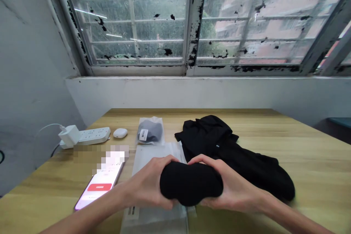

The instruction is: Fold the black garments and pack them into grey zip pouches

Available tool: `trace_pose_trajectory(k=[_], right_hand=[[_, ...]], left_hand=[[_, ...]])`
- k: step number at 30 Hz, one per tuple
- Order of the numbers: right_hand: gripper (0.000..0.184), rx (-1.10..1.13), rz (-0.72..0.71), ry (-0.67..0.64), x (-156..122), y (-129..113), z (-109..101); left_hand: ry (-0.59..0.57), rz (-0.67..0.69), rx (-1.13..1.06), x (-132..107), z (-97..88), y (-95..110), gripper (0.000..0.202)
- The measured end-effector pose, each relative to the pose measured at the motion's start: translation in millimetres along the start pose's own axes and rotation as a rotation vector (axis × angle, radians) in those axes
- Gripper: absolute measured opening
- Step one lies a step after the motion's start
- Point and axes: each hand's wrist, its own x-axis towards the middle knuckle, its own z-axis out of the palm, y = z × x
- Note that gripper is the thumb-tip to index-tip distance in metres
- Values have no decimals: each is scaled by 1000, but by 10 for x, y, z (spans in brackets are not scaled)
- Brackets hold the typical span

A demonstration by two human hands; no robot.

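Both hands hold a rolled bundle of black fabric just above the wooden table. My left hand wraps its left end with the fingers curled over the top. Around the right end my right hand closes in the same way. Under the bundle lies a clear plastic bag, flat on the table. A heap of black clothing lies just behind and to the right of my right hand.
A phone with a lit screen lies at the left near the front. Behind it are a white power strip with a charger, a small white case and a sealed bag with a dark item. A wall and window stand behind the table.
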Motion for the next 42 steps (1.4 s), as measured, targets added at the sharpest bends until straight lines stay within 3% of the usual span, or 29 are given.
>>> trace_pose_trajectory(k=[5, 13, 18, 20, 23, 25, 31, 37, 42], right_hand=[[81, -126, 10, -5, -42, -35, -18], [42, 11, 29, 83, -34, -35, 73], [39, 120, 20, 248, -12, -68, -61], [41, 148, 47, 323, 6, -81, -147], [40, 173, 112, 389, 38, -55, -260], [40, 184, 146, 422, 61, -3, -299], [40, 195, 193, 499, 124, 173, -257], [39, 189, 200, 488, 144, 202, -207], [42, 174, 190, 486, 137, 204, -217]], left_hand=[[22, -18, -60, 18, 31, -28, 50], [100, 20, -30, 3, 63, -35, 67], [184, 77, -127, -30, -16, 14, 88], [261, 63, -158, -25, -36, -2, 69], [327, -18, 14, -7, -27, -65, 31], [266, -9, 208, -5, -2, -109, 20], [11, 63, 627, -32, 52, -156, 44], [-12, 17, 582, 0, 12, -197, 19], [41, 172, 506, 10, -79, -265, 18]])
